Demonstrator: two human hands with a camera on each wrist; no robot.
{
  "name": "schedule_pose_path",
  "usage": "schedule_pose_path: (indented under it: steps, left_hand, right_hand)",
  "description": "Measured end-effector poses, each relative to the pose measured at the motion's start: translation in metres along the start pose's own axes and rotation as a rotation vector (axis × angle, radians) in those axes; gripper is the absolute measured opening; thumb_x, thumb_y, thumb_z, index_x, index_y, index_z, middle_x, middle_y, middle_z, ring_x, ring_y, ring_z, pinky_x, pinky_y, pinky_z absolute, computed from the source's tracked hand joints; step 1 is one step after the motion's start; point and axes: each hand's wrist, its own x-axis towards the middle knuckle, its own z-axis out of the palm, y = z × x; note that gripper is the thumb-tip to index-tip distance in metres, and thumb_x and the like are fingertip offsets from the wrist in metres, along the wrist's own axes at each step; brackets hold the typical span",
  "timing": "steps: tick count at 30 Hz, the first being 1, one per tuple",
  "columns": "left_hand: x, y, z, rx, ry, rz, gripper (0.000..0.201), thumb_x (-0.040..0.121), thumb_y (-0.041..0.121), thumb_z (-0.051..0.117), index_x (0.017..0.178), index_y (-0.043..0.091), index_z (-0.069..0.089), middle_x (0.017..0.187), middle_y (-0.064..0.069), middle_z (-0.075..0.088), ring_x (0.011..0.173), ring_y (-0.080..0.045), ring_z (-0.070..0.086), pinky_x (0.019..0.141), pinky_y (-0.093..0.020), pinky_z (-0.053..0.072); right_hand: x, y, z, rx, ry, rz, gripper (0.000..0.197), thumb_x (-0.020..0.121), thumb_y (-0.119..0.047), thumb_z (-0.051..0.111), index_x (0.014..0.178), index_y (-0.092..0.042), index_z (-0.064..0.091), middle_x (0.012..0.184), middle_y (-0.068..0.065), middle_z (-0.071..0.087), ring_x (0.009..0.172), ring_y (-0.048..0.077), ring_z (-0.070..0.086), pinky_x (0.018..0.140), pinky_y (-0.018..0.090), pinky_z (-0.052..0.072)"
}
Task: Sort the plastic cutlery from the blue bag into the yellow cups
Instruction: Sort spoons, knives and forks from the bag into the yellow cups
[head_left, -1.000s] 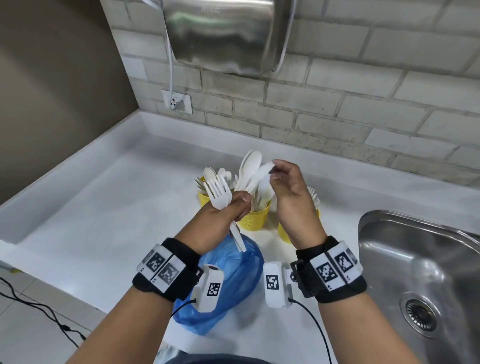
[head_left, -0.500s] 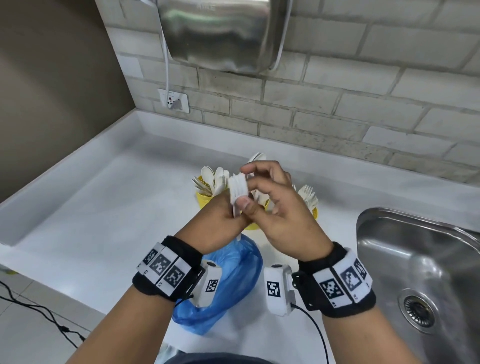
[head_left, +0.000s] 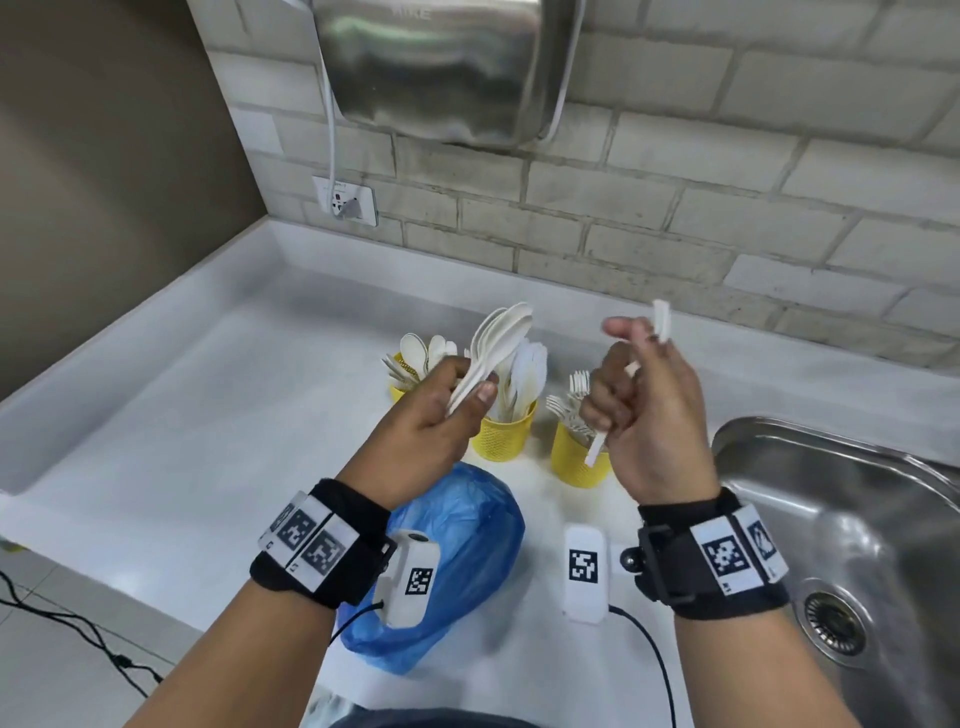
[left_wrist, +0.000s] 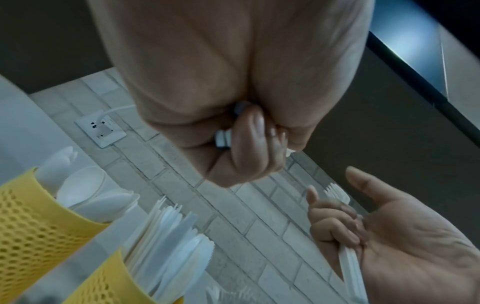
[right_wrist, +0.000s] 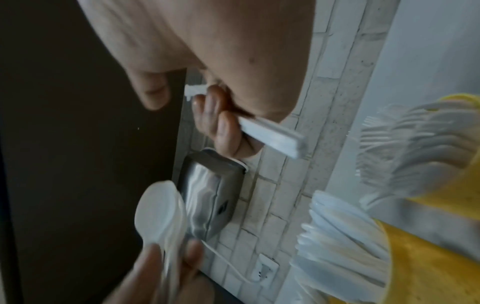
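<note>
My left hand (head_left: 467, 387) grips a bundle of white spoons (head_left: 493, 353) by the handles, bowls pointing up; the handle ends (left_wrist: 223, 139) show in the left wrist view. To its right, my right hand (head_left: 634, 364) holds a stack of white forks (head_left: 661, 322) seen edge-on, with the tines (left_wrist: 336, 192) visible from the left wrist. Behind the hands stand three yellow mesh cups: the left cup (head_left: 397, 389) has spoons, the middle cup (head_left: 501, 436) knives, the right cup (head_left: 576, 462) forks. The crumpled blue bag (head_left: 457, 545) lies on the counter under my left wrist.
A steel sink (head_left: 857, 519) takes up the right side. A metal hand dryer (head_left: 441, 67) hangs on the brick wall above the cups, its cord running to a socket (head_left: 345, 200). The white counter (head_left: 182, 415) extends left to a raised edge.
My right hand took the forks out of the left hand's bundle and moved off to the right. The left hand now holds only spoons.
</note>
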Motion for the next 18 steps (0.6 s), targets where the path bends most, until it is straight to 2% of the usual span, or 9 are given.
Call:
schedule_pose_path:
  steps: [1, 3, 5, 6, 9, 11, 13, 15, 18]
  left_hand:
    - [0.0, 0.002, 0.001, -0.011, -0.038, -0.014, 0.02, 0.108, 0.03, 0.047, 0.104, 0.011, 0.049, 0.064, 0.008, 0.039, 0.052, -0.012, 0.03, 0.045, -0.02, 0.029]
    - [-0.001, 0.004, 0.004, -0.047, -0.129, -0.056, 0.023, 0.109, 0.032, 0.045, 0.093, 0.015, 0.046, 0.065, 0.007, 0.036, 0.053, -0.012, 0.025, 0.045, -0.025, 0.022]
    - [-0.002, 0.005, 0.006, -0.075, -0.24, -0.077, 0.026, 0.108, 0.036, 0.044, 0.091, 0.017, 0.046, 0.065, 0.007, 0.032, 0.053, -0.012, 0.022, 0.047, -0.029, 0.017]
    - [-0.003, 0.004, 0.007, -0.076, -0.283, -0.08, 0.027, 0.108, 0.037, 0.043, 0.092, 0.015, 0.045, 0.065, 0.006, 0.03, 0.053, -0.013, 0.022, 0.048, -0.032, 0.017]
    - [-0.002, 0.004, 0.006, -0.022, -0.338, -0.06, 0.024, 0.109, 0.033, 0.041, 0.093, 0.015, 0.045, 0.064, 0.001, 0.033, 0.052, -0.017, 0.03, 0.048, -0.033, 0.03]
    - [-0.001, 0.006, 0.004, 0.068, -0.337, -0.025, 0.025, 0.108, 0.032, 0.043, 0.093, 0.013, 0.048, 0.064, -0.005, 0.042, 0.054, -0.019, 0.043, 0.054, -0.032, 0.043]
    - [0.002, 0.003, -0.002, 0.18, -0.318, 0.017, 0.026, 0.106, 0.034, 0.05, 0.093, 0.013, 0.057, 0.072, -0.003, 0.06, 0.066, -0.016, 0.057, 0.067, -0.028, 0.048]
    - [0.007, 0.003, -0.011, 0.224, -0.267, 0.03, 0.018, 0.1, 0.035, 0.063, 0.101, 0.019, 0.071, 0.089, 0.001, 0.073, 0.081, -0.018, 0.067, 0.077, -0.033, 0.053]
    - [0.017, 0.008, -0.023, 0.3, -0.2, 0.055, 0.014, 0.091, 0.024, 0.077, 0.105, 0.02, 0.077, 0.098, -0.002, 0.078, 0.096, -0.026, 0.072, 0.09, -0.043, 0.057]
  right_hand:
    - [-0.001, 0.004, 0.002, -0.061, -0.059, 0.016, 0.04, 0.082, -0.039, 0.081, 0.108, -0.016, 0.062, 0.061, -0.004, 0.028, 0.044, 0.008, 0.022, 0.046, 0.019, 0.023]
    - [-0.004, 0.011, 0.007, -0.176, -0.177, 0.038, 0.039, 0.081, -0.041, 0.08, 0.11, -0.019, 0.068, 0.06, -0.004, 0.03, 0.044, 0.008, 0.022, 0.044, 0.019, 0.023]
    - [-0.005, 0.015, 0.012, -0.249, -0.251, 0.047, 0.029, 0.083, -0.039, 0.08, 0.106, -0.023, 0.072, 0.059, -0.007, 0.034, 0.043, 0.008, 0.022, 0.042, 0.019, 0.022]
    - [-0.005, 0.015, 0.015, -0.273, -0.269, 0.037, 0.028, 0.085, -0.037, 0.08, 0.105, -0.018, 0.073, 0.057, -0.009, 0.039, 0.043, 0.007, 0.023, 0.042, 0.019, 0.022]
    - [-0.001, 0.017, 0.021, -0.349, -0.237, -0.041, 0.025, 0.091, -0.022, 0.074, 0.094, 0.003, 0.068, 0.059, -0.009, 0.053, 0.044, 0.004, 0.037, 0.043, 0.018, 0.032]
    - [0.003, 0.017, 0.023, -0.444, -0.26, -0.113, 0.025, 0.094, -0.017, 0.072, 0.09, 0.007, 0.065, 0.066, -0.001, 0.061, 0.055, 0.007, 0.051, 0.054, 0.021, 0.043]
    - [0.006, 0.017, 0.025, -0.537, -0.351, -0.155, 0.02, 0.095, -0.017, 0.072, 0.09, 0.001, 0.067, 0.073, 0.01, 0.066, 0.064, 0.019, 0.06, 0.062, 0.036, 0.052]
    - [0.007, 0.017, 0.028, -0.632, -0.438, -0.191, 0.013, 0.094, -0.018, 0.074, 0.093, -0.005, 0.071, 0.079, 0.015, 0.07, 0.068, 0.03, 0.065, 0.067, 0.049, 0.055]
    - [0.009, 0.02, 0.035, -0.804, -0.499, -0.254, 0.011, 0.092, -0.023, 0.076, 0.095, -0.013, 0.075, 0.084, 0.004, 0.073, 0.08, 0.026, 0.07, 0.077, 0.05, 0.055]
